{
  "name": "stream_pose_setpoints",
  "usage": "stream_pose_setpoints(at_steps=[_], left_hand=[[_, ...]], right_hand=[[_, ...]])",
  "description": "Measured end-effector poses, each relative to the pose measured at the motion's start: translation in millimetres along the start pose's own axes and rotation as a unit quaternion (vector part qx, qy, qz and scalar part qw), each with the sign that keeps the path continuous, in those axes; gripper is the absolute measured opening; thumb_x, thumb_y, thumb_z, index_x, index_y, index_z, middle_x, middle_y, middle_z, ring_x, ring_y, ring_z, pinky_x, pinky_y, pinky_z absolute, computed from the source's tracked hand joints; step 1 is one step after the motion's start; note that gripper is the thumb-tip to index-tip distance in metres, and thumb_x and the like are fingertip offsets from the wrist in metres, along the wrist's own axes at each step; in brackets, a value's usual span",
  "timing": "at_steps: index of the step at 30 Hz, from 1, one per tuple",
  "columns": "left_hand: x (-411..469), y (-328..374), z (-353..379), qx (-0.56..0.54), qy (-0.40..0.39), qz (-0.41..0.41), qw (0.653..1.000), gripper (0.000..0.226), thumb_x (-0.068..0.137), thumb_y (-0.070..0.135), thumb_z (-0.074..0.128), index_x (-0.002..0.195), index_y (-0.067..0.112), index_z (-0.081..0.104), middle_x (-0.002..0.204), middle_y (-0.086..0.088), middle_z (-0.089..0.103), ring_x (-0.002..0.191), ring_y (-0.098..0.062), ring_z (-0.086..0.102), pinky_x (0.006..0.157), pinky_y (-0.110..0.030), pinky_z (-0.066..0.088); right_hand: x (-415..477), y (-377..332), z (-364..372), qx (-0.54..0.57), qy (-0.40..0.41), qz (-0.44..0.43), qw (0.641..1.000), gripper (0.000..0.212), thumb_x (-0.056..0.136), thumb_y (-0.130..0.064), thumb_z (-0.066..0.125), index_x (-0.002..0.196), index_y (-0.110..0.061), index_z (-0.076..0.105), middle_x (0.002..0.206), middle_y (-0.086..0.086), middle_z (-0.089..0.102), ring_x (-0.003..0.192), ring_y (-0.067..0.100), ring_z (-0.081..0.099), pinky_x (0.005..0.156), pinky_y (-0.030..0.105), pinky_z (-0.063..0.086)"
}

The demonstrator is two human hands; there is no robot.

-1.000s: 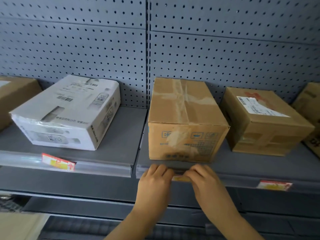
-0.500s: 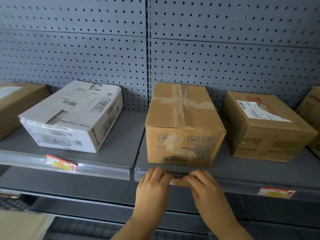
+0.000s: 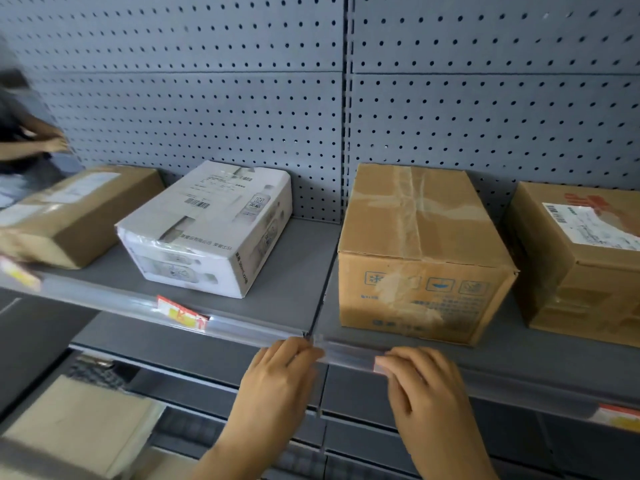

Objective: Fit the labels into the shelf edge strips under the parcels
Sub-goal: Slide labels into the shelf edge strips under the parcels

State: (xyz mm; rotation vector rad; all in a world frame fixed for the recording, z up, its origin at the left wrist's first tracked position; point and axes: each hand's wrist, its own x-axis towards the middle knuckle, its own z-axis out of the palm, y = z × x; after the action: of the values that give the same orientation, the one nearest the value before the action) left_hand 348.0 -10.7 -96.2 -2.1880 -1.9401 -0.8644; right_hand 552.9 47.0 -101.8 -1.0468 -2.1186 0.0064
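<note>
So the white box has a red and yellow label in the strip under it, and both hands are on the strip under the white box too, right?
Not quite. The head view shows the left hand and right hand on the strip under the taped brown box. The white box does have a red and yellow label below it.

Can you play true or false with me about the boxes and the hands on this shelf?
1. Both hands are on the clear strip at the shelf's front edge. True: the left hand and right hand both touch the clear strip.
2. The white box stands straight, square to the shelf. False: the white box sits turned at an angle.
3. A red and yellow label sits in the strip under the white box. True: the red and yellow label is there.
4. The taped brown box has another box stacked on it. False: nothing lies on the taped brown box.
5. The wall behind is smooth. False: the pegboard wall is full of holes.
</note>
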Motion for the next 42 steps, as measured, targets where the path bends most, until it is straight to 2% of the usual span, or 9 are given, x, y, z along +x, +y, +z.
stream_pose_setpoints(at_steps=[3,11,16,19,22,28,33,36,42], left_hand=[[-13,-33,-24,0.009,-0.021,-0.012,1.0,0.025,0.084,0.026,0.051,0.104,0.023,0.067,0.1,0.006,0.062,0.087,-0.016,0.058,0.073,-0.026,0.039],[-26,-141,-98,0.038,0.02,-0.067,0.997,0.028,0.085,0.034,0.05,0.109,0.027,0.063,0.105,0.008,0.06,0.098,-0.015,0.055,0.081,-0.027,0.039],[-22,-218,-129,0.022,0.022,-0.039,0.999,0.025,0.087,0.035,0.05,0.106,0.025,0.063,0.103,0.008,0.061,0.092,-0.016,0.057,0.078,-0.026,0.039],[-16,-249,-136,0.01,0.013,-0.015,1.0,0.028,0.087,0.036,0.047,0.104,0.024,0.065,0.103,0.008,0.062,0.089,-0.017,0.057,0.076,-0.026,0.041],[-11,-261,-138,-0.016,0.007,0.016,1.0,0.026,0.087,0.035,0.05,0.105,0.024,0.065,0.103,0.007,0.063,0.09,-0.015,0.057,0.074,-0.029,0.046],[-2,-263,-124,-0.046,-0.024,0.061,0.997,0.029,0.073,0.012,0.078,0.098,0.02,0.066,0.094,0.003,0.063,0.082,-0.021,0.059,0.067,-0.032,0.049],[1,-260,-103,-0.052,-0.006,0.07,0.996,0.027,0.066,0.003,0.077,0.085,0.019,0.068,0.085,0.001,0.06,0.072,-0.022,0.057,0.059,-0.031,0.047],[-5,-261,-99,-0.034,0.02,0.068,0.997,0.019,0.067,0.004,0.064,0.077,0.02,0.068,0.08,0.003,0.059,0.072,-0.021,0.053,0.06,-0.031,0.041],[-15,-264,-91,-0.023,0.025,0.051,0.998,0.018,0.068,0.009,0.064,0.079,0.022,0.068,0.076,0.003,0.059,0.069,-0.022,0.054,0.058,-0.032,0.045]], right_hand=[[13,-33,21,0.041,0.008,-0.013,0.999,0.025,0.087,-0.022,0.048,0.092,-0.015,0.071,0.093,0.002,0.067,0.089,0.019,0.056,0.078,0.033,0.041],[62,-111,74,0.081,0.031,-0.034,0.996,0.025,0.087,-0.025,0.051,0.097,-0.013,0.07,0.095,0.003,0.066,0.09,0.017,0.057,0.081,0.033,0.044],[87,-170,117,0.041,0.03,0.003,0.999,0.026,0.085,-0.028,0.05,0.095,-0.016,0.07,0.092,0.001,0.066,0.089,0.013,0.053,0.079,0.027,0.043],[92,-200,139,0.02,0.016,0.024,0.999,0.016,0.083,-0.023,0.06,0.095,-0.018,0.07,0.092,-0.001,0.066,0.089,0.011,0.053,0.079,0.026,0.045],[94,-219,146,-0.01,-0.021,0.052,0.998,0.022,0.076,-0.013,0.075,0.097,-0.019,0.069,0.093,-0.004,0.065,0.09,0.007,0.051,0.079,0.026,0.048],[94,-234,153,-0.032,-0.054,0.075,0.995,0.025,0.074,-0.014,0.077,0.096,-0.02,0.068,0.092,-0.006,0.063,0.085,0.01,0.057,0.071,0.031,0.054],[96,-236,166,-0.058,-0.091,0.089,0.99,0.027,0.067,-0.013,0.082,0.088,-0.021,0.068,0.082,-0.006,0.062,0.073,0.015,0.059,0.06,0.031,0.053],[96,-236,169,-0.059,-0.088,0.082,0.991,0.024,0.068,-0.01,0.081,0.086,-0.02,0.068,0.082,-0.006,0.062,0.073,0.016,0.058,0.06,0.031,0.052],[103,-234,173,-0.081,-0.125,0.058,0.987,0.031,0.059,0.002,0.08,0.077,-0.019,0.066,0.076,-0.005,0.058,0.069,0.017,0.054,0.056,0.031,0.049]])
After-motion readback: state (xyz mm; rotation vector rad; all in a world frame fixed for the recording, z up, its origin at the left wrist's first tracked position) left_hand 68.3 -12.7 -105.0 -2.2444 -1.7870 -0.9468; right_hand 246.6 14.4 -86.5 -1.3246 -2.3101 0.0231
